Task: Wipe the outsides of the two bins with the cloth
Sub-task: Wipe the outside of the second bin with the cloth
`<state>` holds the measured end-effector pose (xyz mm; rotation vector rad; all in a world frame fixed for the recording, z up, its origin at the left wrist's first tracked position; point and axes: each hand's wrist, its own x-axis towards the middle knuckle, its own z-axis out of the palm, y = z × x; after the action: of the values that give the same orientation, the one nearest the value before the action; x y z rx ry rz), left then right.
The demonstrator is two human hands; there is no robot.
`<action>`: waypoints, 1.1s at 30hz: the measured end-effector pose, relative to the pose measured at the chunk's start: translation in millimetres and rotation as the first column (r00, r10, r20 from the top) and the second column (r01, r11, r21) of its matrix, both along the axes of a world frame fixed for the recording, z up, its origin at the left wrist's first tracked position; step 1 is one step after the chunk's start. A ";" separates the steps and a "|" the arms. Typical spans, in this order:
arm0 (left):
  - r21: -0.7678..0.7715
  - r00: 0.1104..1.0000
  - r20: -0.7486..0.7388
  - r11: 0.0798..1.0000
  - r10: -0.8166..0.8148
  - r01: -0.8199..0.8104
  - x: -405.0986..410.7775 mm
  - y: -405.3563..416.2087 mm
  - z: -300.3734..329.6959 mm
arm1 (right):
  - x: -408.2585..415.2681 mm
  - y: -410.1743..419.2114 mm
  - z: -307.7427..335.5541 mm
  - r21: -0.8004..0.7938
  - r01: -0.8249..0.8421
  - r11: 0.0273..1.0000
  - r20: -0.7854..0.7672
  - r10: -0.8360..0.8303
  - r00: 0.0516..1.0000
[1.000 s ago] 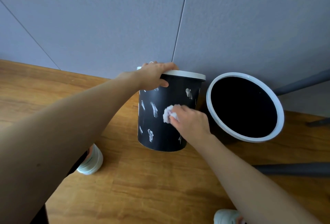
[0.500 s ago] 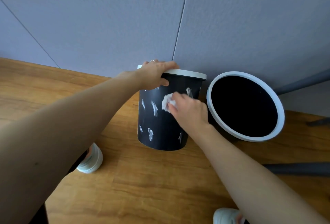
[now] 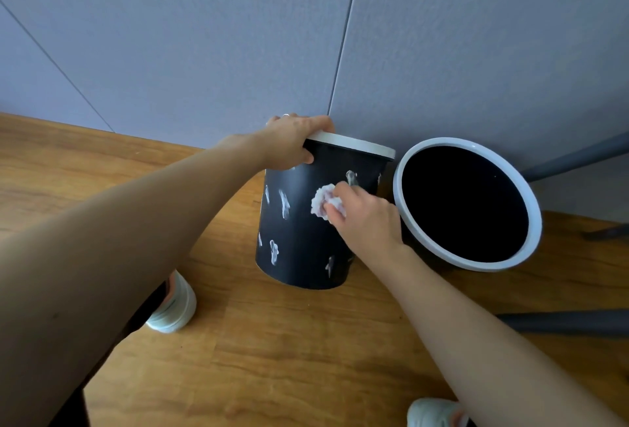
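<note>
Tilted away on the floor beside the second bin: the patterned bin, rim clamped in left hand; right hand, nearer the unwiped side, pinching the cloth against its upper wall.

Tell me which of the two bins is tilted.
The left bin, with white marks on its black wall: the left hand grips its rim. The right bin shows its open mouth.
</note>
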<state>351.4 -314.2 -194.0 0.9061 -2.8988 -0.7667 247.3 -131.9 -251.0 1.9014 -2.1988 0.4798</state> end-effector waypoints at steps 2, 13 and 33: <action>-0.008 1.000 -0.006 1.000 0.004 -0.004 -0.3 0.5 2.4 | -1.5 -2.2 3.4 0.012 -0.009 1.000 0.018 0.008 1.000; 0.050 1.000 -0.012 0.999 -0.019 0.020 0.6 1.4 4.6 | -9.6 -15.4 21.2 -0.018 0.003 1.000 0.060 -0.002 0.998; 0.119 0.991 -0.107 0.990 0.082 -0.069 -1.2 6.8 3.8 | -31.6 -22.8 30.1 -0.164 0.012 0.986 0.010 -0.011 1.000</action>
<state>350.2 -307.4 -190.2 0.9435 -2.7316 -0.9548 215.7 -154.7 -220.9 1.8039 -2.1031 0.6470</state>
